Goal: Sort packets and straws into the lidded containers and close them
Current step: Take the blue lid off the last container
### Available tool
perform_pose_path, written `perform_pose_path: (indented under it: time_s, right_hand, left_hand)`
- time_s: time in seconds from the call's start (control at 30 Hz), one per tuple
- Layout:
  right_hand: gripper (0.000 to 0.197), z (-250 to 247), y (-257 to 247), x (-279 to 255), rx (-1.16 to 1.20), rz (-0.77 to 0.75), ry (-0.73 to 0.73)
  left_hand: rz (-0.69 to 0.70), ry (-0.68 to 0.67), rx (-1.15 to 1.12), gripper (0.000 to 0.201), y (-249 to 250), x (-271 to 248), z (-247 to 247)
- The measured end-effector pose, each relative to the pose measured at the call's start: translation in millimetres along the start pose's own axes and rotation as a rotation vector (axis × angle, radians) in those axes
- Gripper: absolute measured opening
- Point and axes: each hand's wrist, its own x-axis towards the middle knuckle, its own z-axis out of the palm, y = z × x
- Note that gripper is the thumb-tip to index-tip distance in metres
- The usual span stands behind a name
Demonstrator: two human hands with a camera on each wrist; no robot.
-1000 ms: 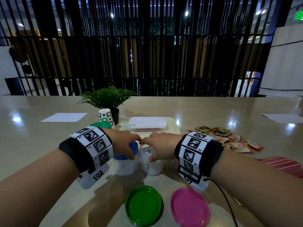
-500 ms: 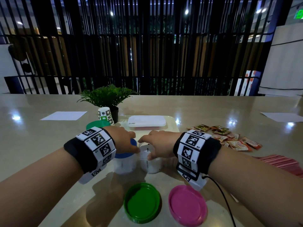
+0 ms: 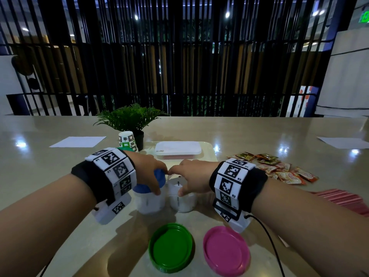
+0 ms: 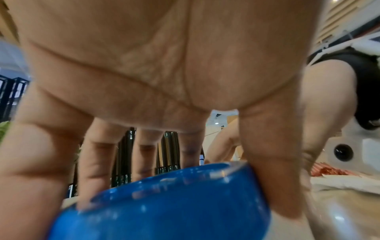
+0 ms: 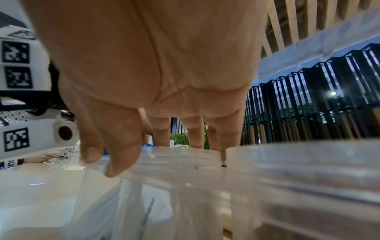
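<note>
Near the tabletop's [image 3: 259, 196] front edge, the round blue plastic lid [image 3: 148, 181] sits tilted on its clear jar [image 3: 148, 202] — the left hand [image 3: 148, 172] grips it; the right hand [image 3: 191, 177] clasps the neighbouring lidless clear jar [image 3: 182, 200]. Best to level the lid, then press evenly — steadying the jars.

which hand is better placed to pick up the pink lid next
Right, probably. The pink lid lies just below the right hand, while the left hand grips the blue lid and the green lid lies between.

Jar label [image 3: 178, 184] unreadable (hand-covered).
</note>
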Motion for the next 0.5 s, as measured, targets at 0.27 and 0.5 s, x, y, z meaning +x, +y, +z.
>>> perform_pose_path:
  time_s: [0.27, 0.5]
  right_hand:
    - [0.068, 1.2, 1.7, 2.4, -0.023, 0.017, 0.001]
    - [0.068, 0.1, 2.3, 3.0, -0.029, 0.016, -0.015]
  left_hand:
    - [-0.042, 0.225, -0.372, 0.056, -15.5, -29.7, -7.9]
    - [0.105, 0.256, -0.472, 0.092, -28.9, -76.5, 14.6]
